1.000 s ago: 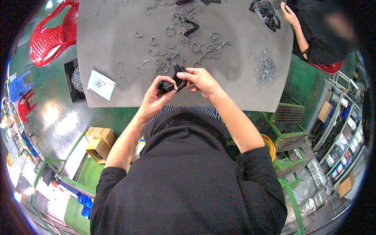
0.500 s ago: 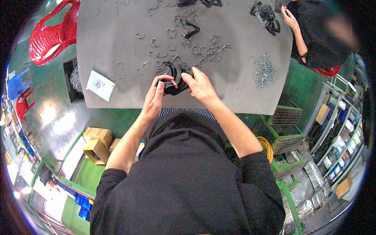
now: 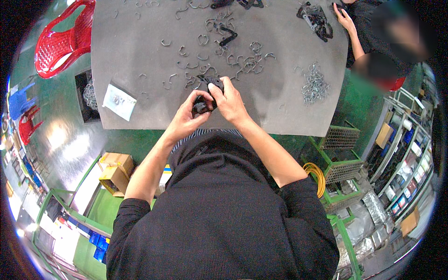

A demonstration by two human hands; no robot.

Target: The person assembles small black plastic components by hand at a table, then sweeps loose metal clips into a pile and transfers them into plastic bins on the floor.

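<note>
Close to the table's near edge, both hands are closed around a black curved part (image 3: 200, 106). My left hand (image 3: 185, 119) curls its fingers and thumb about the lower left end. From the upper right, my right hand (image 3: 229, 103) grips the same part with the thumb on top. Fingers cover much of it, so I cannot tell whether it is one piece or several together. Just beyond my hands lie bent metal wire clips (image 3: 190, 80), scattered over the grey table (image 3: 149, 109). Among the clips rests a black angled piece (image 3: 227, 35).
A heap of metal clips (image 3: 315, 85) lies at the table's right, below black parts (image 3: 317, 21). A white sheet or bag (image 3: 119, 101) is at the left. Across the right corner, a co-worker's hand (image 3: 344, 19) is by a dark object. A red chair (image 3: 65, 44) stands left.
My hands have come closer together, and the black part has turned between them. My left fingers now curl further round it. The co-worker's hand has shifted slightly.
</note>
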